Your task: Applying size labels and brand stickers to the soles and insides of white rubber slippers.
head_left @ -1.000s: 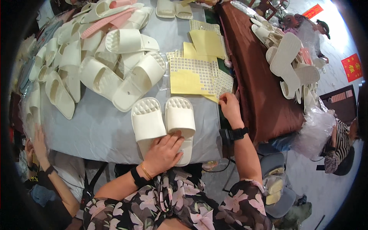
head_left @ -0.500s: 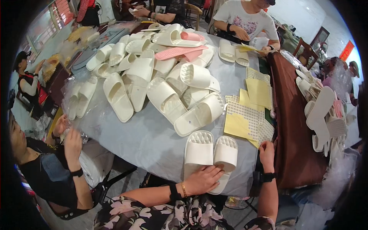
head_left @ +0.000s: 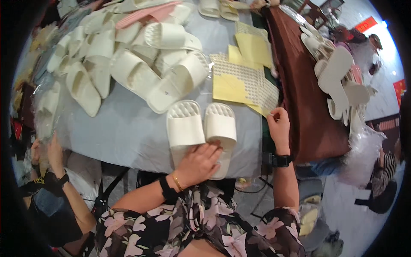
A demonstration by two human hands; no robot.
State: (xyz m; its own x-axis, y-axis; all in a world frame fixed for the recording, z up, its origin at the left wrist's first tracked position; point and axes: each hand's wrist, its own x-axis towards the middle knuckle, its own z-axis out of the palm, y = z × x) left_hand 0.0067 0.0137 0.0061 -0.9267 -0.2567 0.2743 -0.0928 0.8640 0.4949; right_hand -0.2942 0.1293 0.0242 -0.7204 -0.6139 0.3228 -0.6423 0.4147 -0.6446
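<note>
A pair of white slippers [head_left: 184, 128] with quilted toe ends lies in front of me at the table's near edge. Across their heel halves rests my left hand [head_left: 199, 161], fingers stretched out over the right slipper's footbed, one fingertip near its strap opening. My right hand [head_left: 278, 122] is at the near corner of a sheet of small printed labels [head_left: 266, 95], thumb and forefinger pinched together. A small pale bit, apparently a sticker, shows between those fingertips. Yellow backing paper [head_left: 229, 88] lies over parts of the sheets.
Many white slippers [head_left: 132, 70] and a pink one [head_left: 147, 15] are heaped on the grey-covered table [head_left: 124, 128]. To the right stands a brown-covered surface [head_left: 308, 107], with more slippers [head_left: 336, 70] beyond it. A co-worker's hands [head_left: 55, 152] are at the left edge.
The view has tilted down and turned right, so everything sits higher and further left. My left hand stays on the slippers; my right fingers remain pinched by the label sheet's corner.
</note>
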